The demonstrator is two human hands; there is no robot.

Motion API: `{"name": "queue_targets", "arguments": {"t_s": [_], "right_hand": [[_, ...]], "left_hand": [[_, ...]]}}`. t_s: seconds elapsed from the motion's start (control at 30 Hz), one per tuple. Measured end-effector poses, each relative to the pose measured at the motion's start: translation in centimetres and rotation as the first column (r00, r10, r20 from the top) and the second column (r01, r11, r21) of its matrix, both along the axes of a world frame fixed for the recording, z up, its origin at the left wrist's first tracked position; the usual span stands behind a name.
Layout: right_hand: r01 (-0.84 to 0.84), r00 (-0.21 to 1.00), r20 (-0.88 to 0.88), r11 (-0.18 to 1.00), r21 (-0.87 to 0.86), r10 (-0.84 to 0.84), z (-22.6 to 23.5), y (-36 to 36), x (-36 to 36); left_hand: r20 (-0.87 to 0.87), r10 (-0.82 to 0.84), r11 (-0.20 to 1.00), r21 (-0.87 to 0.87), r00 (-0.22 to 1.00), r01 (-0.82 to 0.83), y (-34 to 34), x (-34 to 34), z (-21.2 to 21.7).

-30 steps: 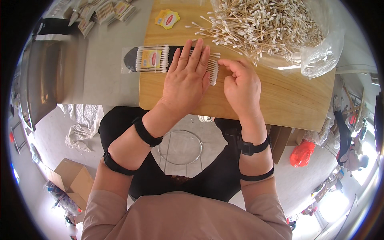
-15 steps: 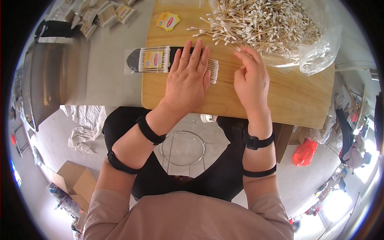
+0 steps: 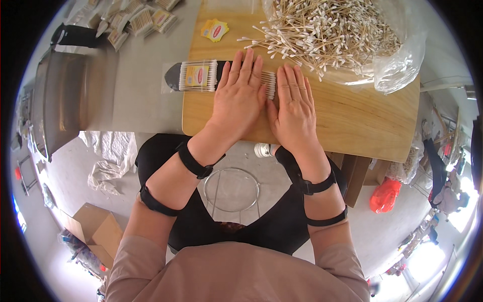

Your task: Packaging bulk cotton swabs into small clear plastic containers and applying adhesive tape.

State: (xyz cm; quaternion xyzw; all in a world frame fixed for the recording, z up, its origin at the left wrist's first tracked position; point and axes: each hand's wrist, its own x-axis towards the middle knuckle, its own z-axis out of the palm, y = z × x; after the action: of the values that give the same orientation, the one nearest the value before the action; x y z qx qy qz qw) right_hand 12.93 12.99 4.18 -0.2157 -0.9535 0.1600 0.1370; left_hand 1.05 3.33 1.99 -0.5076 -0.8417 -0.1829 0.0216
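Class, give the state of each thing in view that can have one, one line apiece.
Left hand: open, palm down
Right hand: open, fingers extended
Swab row: aligned, partly hidden by left hand
Carded swabs: aligned
Loose swabs: heaped, jumbled
Clear plastic bag: open
Yellow cards: stacked unevenly
Cardboard box: open
White sheeting: crumpled

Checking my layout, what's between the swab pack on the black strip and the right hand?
In the head view, between the swab pack and right hand: some black strip, the left hand, then a row of white swab ends.

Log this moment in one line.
left hand: flat over swab row | right hand: beside row's right end | labelled swab bundle: left | loose swabs: upper right
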Motion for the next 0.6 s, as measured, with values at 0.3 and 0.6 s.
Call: {"name": "queue_targets", "arguments": {"t_s": [0.3,0.6], "right_hand": [[0.037,0.973,-0.208,0.962,-0.269,-0.095,0.7,1.2,0.4],[-0.071,0.976,-0.214,0.985,-0.156,0.036,0.7,1.4,0.0]], "left_hand": [[0.017,-0.024,1.0,0.001,1.0,0.024,-0.2,-0.2,0.4],[0.044,-0.02,1.0,-0.018,0.999,0.021,-0.2,-0.1,0.4]]}}
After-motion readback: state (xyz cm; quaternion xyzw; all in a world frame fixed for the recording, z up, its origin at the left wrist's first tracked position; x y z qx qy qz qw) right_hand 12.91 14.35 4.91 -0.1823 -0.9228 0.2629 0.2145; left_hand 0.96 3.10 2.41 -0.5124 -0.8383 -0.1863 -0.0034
